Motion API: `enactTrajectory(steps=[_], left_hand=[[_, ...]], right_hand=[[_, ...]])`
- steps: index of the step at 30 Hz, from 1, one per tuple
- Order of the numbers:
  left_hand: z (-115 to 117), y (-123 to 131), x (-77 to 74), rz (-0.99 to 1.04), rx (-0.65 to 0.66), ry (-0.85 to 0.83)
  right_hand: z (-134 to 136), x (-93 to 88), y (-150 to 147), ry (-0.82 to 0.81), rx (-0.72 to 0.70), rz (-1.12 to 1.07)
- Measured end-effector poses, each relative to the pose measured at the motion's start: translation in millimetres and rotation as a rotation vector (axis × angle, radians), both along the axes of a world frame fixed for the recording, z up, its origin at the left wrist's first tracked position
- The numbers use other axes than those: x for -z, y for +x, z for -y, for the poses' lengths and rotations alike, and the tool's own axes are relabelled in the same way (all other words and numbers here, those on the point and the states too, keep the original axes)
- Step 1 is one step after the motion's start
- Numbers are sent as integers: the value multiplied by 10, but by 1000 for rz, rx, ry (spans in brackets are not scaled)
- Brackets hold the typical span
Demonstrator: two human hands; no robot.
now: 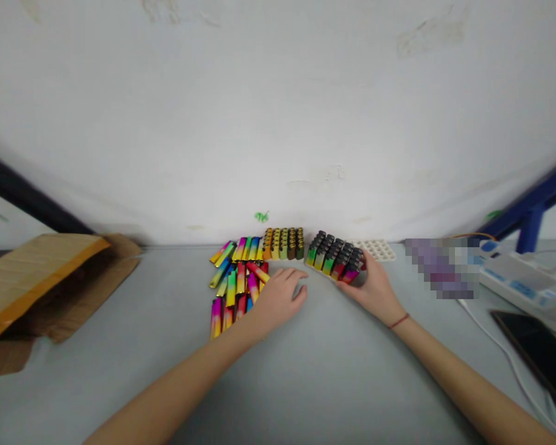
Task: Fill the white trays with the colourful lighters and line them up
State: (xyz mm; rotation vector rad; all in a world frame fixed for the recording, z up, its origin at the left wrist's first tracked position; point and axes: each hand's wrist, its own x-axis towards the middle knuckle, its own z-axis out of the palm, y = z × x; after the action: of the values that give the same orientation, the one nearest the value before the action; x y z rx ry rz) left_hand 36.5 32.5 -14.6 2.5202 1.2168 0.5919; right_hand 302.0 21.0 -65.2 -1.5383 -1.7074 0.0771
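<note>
My right hand is wrapped round the right side of a tray of black-topped lighters, whose bodies show green, yellow, red and purple. The lighters stand upright in several rows, and the tray's pale rim shows along their front. My left hand holds nothing; its fingers are bent, with the thumb apart, just left of that tray. Under and beside the left wrist lie loose shiny rainbow-coloured pieces, apparently lighters or their casings. Behind the left hand, a block of gold-topped lighters stands in rows near the wall.
A white tray with holes lies behind my right hand. An open cardboard box is at the left. On the right are a white power strip, a cable, a dark phone and a blurred-out patch. A wall bounds the back.
</note>
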Motion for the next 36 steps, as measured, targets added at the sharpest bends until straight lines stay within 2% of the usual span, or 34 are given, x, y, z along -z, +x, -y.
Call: enactTrajectory(steps=[3, 7, 12, 16, 18, 21, 23, 26, 29, 32, 36], left_hand=[[9, -33, 23, -1, -12, -45], [22, -38, 90, 53, 9, -164], [-3, -36, 124, 123, 189, -383], [8, -29, 115, 172, 268, -483], [40, -15, 113, 205, 270, -469], [109, 12, 112, 230, 258, -459], [159, 25, 109, 236, 240, -460], [241, 23, 88, 238, 213, -465], [329, 3, 42, 229, 176, -490], [396, -20, -2, 217, 142, -518], [419, -36, -16, 238, 137, -531]], right_hand=[[150, -43, 73, -45, -29, 14], [359, -49, 221, -69, -155, -9], [613, -8, 323, -134, -306, -2], [699, -132, 446, -209, -410, 106], [653, -242, 596, -187, -445, 192], [462, -349, 888, -136, -367, 351], [281, -332, 1050, -95, -281, 452], [13, -188, 1129, -51, -80, 521], [-179, -20, 979, -63, -24, 538], [-303, 69, 685, -30, -106, 530], [-467, 82, 304, 4, -189, 494]])
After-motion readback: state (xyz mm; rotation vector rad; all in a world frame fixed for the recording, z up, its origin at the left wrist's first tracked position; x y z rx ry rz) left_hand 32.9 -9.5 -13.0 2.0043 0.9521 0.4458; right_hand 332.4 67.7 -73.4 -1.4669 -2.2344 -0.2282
